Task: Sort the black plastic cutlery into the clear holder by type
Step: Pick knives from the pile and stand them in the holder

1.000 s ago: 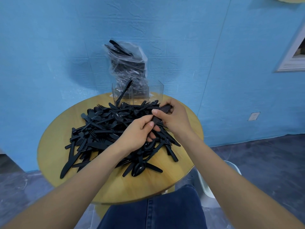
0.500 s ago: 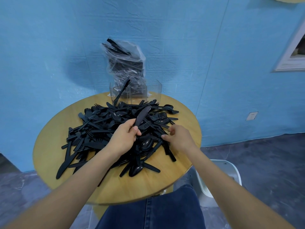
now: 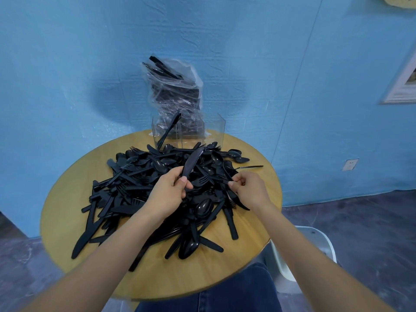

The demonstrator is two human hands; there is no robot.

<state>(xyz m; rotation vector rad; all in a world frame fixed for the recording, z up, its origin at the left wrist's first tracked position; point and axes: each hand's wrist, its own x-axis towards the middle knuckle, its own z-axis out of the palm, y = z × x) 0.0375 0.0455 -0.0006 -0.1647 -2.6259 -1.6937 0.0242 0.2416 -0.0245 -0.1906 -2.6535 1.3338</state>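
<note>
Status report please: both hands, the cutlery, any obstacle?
Left hand grips black plastic knife. Right hand pinches piece in pile. Clear holder holds one utensil. No obstacle.

Both forearms are bare, without sleeves, and dark blue jeans [image 3: 236,291] cover the lap.

A heap of black cutlery [image 3: 144,188] is spread just before the clear holder [image 3: 189,134], where one knife [image 3: 168,129] is leaned.
</note>
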